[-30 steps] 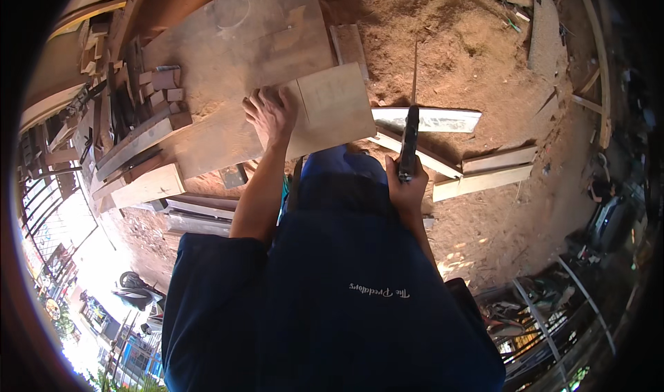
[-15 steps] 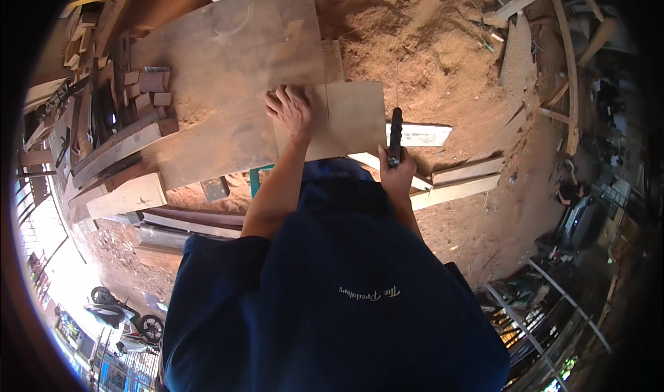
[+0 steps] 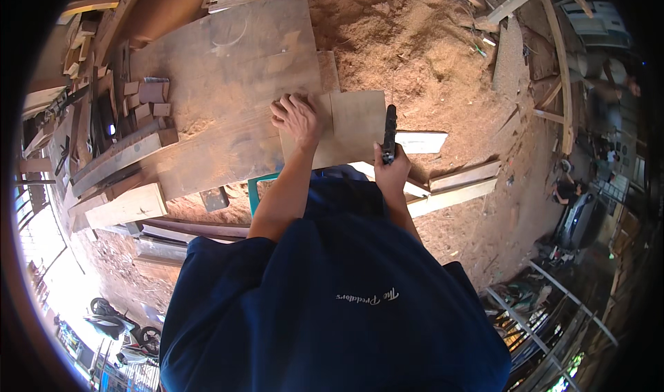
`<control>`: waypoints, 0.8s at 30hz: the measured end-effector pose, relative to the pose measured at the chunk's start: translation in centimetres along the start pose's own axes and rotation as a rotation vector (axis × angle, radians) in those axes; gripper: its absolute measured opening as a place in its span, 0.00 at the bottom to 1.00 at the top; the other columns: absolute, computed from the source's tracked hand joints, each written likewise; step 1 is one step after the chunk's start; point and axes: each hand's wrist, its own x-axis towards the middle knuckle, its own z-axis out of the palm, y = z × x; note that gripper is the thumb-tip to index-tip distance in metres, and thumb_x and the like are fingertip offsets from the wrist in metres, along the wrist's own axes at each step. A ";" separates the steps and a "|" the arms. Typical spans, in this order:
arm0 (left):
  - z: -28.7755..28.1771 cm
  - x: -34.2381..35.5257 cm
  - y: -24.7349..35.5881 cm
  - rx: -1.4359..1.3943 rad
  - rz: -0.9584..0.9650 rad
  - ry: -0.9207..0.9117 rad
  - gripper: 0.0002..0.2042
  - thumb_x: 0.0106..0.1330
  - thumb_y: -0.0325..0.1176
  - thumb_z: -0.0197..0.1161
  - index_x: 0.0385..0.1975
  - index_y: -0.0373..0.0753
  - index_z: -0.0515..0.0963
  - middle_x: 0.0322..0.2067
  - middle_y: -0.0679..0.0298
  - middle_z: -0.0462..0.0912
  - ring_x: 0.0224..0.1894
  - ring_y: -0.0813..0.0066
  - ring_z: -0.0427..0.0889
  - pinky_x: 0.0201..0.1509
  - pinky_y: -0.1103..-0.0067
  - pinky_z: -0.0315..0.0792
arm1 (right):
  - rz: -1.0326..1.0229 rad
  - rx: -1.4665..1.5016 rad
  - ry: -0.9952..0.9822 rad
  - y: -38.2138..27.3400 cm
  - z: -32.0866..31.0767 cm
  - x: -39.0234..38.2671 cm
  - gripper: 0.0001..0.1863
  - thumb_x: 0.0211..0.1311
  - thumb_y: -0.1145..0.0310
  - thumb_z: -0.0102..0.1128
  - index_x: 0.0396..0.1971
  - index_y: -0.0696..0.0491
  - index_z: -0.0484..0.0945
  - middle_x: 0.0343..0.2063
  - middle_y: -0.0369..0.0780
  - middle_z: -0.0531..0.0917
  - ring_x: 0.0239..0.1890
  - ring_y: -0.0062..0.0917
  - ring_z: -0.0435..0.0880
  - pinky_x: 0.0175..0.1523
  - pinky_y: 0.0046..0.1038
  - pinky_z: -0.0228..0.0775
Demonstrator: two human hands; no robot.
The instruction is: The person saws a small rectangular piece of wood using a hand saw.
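A flat rectangular board [image 3: 357, 119] lies on the large wooden sheet and sticks out past its right edge, with a thin dark line running across it. My left hand [image 3: 299, 120] rests palm down on the left part of this board, fingers spread and a little bent. At the board's right edge my right hand [image 3: 392, 169] is wrapped round the black handle of a hand saw [image 3: 390, 130]. The saw points away from me and shows edge-on, so its blade is only a faint thin line. Whether the blade touches the board I cannot tell.
The large wooden sheet [image 3: 228, 67] serves as a work surface. Wood blocks and offcuts [image 3: 153, 91] are piled at its left. Sawdust [image 3: 408, 53] covers the ground beyond; loose planks [image 3: 460, 188] lie at the right. A parked motorbike [image 3: 124, 326] stands at lower left.
The board and my left hand have shifted slightly to the right over the large sheet. My right hand has brought the saw a little closer to the board's right edge.
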 end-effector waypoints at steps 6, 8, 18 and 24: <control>-0.4 2.6 -1.3 0.180 0.281 -0.125 0.19 0.75 0.50 0.53 0.51 0.41 0.77 0.66 0.57 0.67 0.76 0.47 0.53 0.68 0.38 0.49 | 0.006 0.120 0.019 -2.0 -3.4 -0.1 0.14 0.66 0.65 0.72 0.31 0.60 0.80 0.21 0.36 0.81 0.22 0.16 0.75 0.28 0.26 0.67; 0.5 3.2 -2.8 0.196 0.473 -0.137 0.18 0.76 0.48 0.51 0.52 0.42 0.77 0.68 0.57 0.66 0.78 0.52 0.52 0.72 0.39 0.46 | 0.245 0.192 -0.085 -4.6 -5.7 -0.7 0.11 0.65 0.68 0.72 0.33 0.59 0.80 0.24 0.33 0.82 0.25 0.14 0.77 0.31 0.23 0.69; -0.9 4.6 -2.5 0.111 0.516 -0.327 0.15 0.72 0.44 0.54 0.54 0.48 0.77 0.68 0.56 0.66 0.77 0.60 0.57 0.74 0.53 0.51 | 0.579 0.206 -0.268 -19.8 -17.3 0.8 0.12 0.59 0.65 0.74 0.35 0.56 0.81 0.24 0.39 0.85 0.26 0.22 0.84 0.33 0.28 0.74; -0.9 5.0 -2.1 0.157 0.522 -0.365 0.17 0.72 0.44 0.54 0.55 0.47 0.76 0.69 0.56 0.65 0.77 0.59 0.56 0.74 0.54 0.50 | 0.528 -0.248 -0.442 -23.0 -20.6 1.6 0.15 0.50 0.63 0.75 0.34 0.55 0.82 0.23 0.36 0.82 0.26 0.24 0.82 0.32 0.29 0.73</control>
